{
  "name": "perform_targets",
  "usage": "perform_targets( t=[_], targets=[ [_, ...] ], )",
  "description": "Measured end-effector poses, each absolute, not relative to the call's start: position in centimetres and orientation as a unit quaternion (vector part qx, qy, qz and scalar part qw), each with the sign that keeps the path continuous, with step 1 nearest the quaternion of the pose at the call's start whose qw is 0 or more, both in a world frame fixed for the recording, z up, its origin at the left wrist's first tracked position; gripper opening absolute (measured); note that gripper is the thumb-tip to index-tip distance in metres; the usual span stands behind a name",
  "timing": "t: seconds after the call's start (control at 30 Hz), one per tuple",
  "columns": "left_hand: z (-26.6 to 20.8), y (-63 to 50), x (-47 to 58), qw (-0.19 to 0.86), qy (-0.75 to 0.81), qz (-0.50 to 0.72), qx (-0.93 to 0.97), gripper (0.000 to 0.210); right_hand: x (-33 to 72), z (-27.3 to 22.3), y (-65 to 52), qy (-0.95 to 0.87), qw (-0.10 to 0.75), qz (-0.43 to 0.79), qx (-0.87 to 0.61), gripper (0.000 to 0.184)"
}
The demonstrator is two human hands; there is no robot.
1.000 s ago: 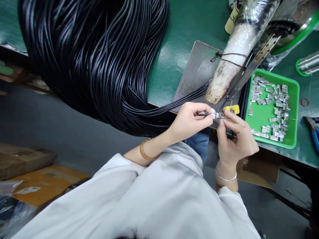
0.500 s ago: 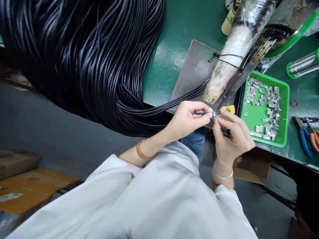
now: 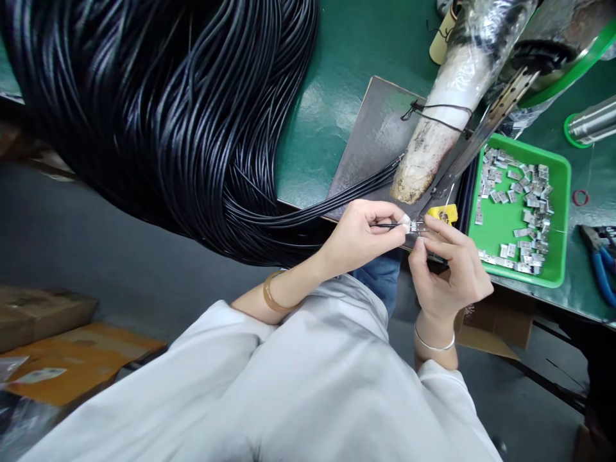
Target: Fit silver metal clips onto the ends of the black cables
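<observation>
My left hand (image 3: 363, 230) pinches a thin black cable (image 3: 385, 225) near its end, thumb and forefinger closed at the tip. Right at those fingertips is a small silvery metal connector (image 3: 418, 226). From the other side, my right hand (image 3: 450, 263) has its thumb and forefinger around the connector's far end, the remaining fingers curled. Fine detail where cable and connector meet is too small to make out. Just beyond my right fingertips lies a yellow piece (image 3: 445, 213). Above the hands, a bundle of black cable ends (image 3: 356, 186) rests across a dark metal plate (image 3: 368, 128).
A thick mass of black cables (image 3: 192, 128) covers the left of the green table (image 3: 346, 38). A wrapped white tube (image 3: 433, 141) slants over the plate beside a metal bar (image 3: 476, 141). On the right are a green tray (image 3: 564, 224) of small metal connectors and blue-handled pliers (image 3: 601, 269).
My right thumb and forefinger have parted slightly, showing more of the metal connector. The left hand keeps its pinch on the cable. The view has shifted a little.
</observation>
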State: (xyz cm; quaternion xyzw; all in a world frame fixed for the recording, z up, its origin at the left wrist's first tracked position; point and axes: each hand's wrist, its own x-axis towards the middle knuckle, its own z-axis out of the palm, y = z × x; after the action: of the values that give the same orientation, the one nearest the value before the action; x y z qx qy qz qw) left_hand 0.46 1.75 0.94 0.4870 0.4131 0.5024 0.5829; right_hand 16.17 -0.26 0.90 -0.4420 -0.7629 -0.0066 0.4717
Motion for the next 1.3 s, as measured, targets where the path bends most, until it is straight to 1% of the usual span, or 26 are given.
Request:
perform_targets(
  t=[0.07,0.17,0.27,0.37,0.43,0.47,0.5,0.57,0.63,0.7,0.77,0.83,0.9,1.0,1.07,1.17,1.3],
  targets=[
    [1.0,1.9,0.4,0.603,0.406,0.493,0.478,0.004,16.5,0.8,-0.2,-0.766,0.468,-0.017,-0.44,0.019],
    [1.4,1.8,0.1,0.654,0.387,0.456,0.463,0.01,16.9,0.7,-0.2,-0.779,0.455,-0.006,-0.432,0.021],
    [1.7,1.3,-0.1,0.671,0.37,0.444,0.464,0.015,17.2,0.6,-0.2,-0.766,0.471,0.041,-0.434,0.015],
    [1.8,0.4,-0.1,0.619,0.372,0.456,0.519,0.015,17.2,0.7,-0.3,-0.692,0.503,0.162,-0.492,0.006],
    [1.7,-0.2,0.1,0.56,0.383,0.469,0.566,0.015,17.1,0.9,-0.3,-0.662,0.483,0.24,-0.52,0.007],
    [1.5,-0.4,0.2,0.533,0.392,0.477,0.578,0.015,17.0,1.1,-0.2,-0.664,0.468,0.248,-0.528,0.008],
    [1.3,-0.5,0.3,0.517,0.402,0.484,0.581,0.015,16.9,1.3,-0.2,-0.674,0.457,0.226,-0.535,0.009],
    [0.9,-0.5,0.6,0.513,0.421,0.495,0.561,0.017,16.8,1.4,-0.3,-0.686,0.463,0.133,-0.545,0.007],
    [0.6,-0.2,0.9,0.53,0.432,0.507,0.524,0.02,16.6,1.4,-0.4,-0.666,0.513,0.059,-0.538,0.008],
    [0.5,0.2,0.9,0.547,0.435,0.52,0.491,0.02,16.5,1.2,-0.5,-0.631,0.579,0.054,-0.513,0.016],
    [0.6,0.6,0.9,0.563,0.432,0.526,0.469,0.02,16.4,0.8,-0.5,-0.62,0.615,0.073,-0.483,0.019],
    [0.6,0.8,0.9,0.572,0.43,0.525,0.46,0.02,16.2,0.3,-0.5,-0.65,0.596,0.075,-0.465,0.016],
    [0.6,0.9,0.9,0.565,0.434,0.525,0.465,0.02,16.1,0.0,-0.5,-0.696,0.548,0.05,-0.46,0.015],
    [0.5,0.7,1.2,0.511,0.465,0.528,0.494,0.02,15.8,-0.4,-0.4,-0.734,0.504,-0.008,-0.455,0.019],
    [0.6,0.6,1.4,0.456,0.488,0.53,0.522,0.019,15.7,-0.4,-0.2,-0.742,0.497,-0.025,-0.45,0.02],
    [0.8,0.6,1.4,0.385,0.497,0.537,0.562,0.016,15.7,-0.1,0.0,-0.748,0.49,-0.017,-0.448,0.019],
    [1.1,0.8,1.4,0.327,0.483,0.559,0.589,0.013,15.6,0.5,0.3,-0.748,0.5,-0.016,-0.436,0.02]
  ],
)
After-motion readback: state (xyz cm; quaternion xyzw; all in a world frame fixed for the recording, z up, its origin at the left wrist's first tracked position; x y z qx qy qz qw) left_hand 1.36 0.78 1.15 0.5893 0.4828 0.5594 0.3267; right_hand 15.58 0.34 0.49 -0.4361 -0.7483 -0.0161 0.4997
